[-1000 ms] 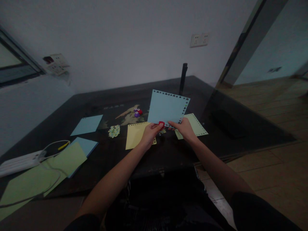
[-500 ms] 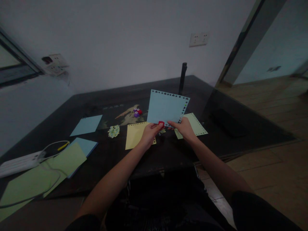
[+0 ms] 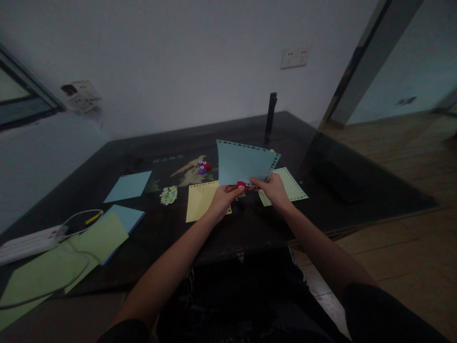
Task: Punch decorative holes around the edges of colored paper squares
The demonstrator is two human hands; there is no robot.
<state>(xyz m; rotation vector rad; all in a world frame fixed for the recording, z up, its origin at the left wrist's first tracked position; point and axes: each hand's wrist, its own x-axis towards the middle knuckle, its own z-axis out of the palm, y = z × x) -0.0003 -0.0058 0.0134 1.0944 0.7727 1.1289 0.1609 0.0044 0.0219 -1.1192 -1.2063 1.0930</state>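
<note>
A light blue sheet of paper (image 3: 243, 163) is held up over the table, with small shapes punched along its top, right and part of its bottom edge. My left hand (image 3: 225, 197) is closed on a small red craft punch (image 3: 241, 184) at the sheet's bottom edge, thumb on top. My right hand (image 3: 274, 190) pinches the same sheet near its lower right corner, thumb in front. Beneath my left hand lies a yellow sheet (image 3: 200, 202) with a punched border. A pale green sheet (image 3: 291, 186), punched too, lies behind my right hand.
Purple and red punches with eyes (image 3: 203, 166) stand beyond the yellow sheet; a green one (image 3: 273, 151) shows past the blue sheet's corner. Paper cut-outs (image 3: 168, 195) lie left. Further left are blue paper (image 3: 128, 186), green sheets (image 3: 64, 262) and a power strip (image 3: 30, 243) with cables.
The blue sheet has tilted back and bowed, its top edge dropping lower. The red punch has shifted slightly right and down with my left hand. More of the green punch shows behind the sheet.
</note>
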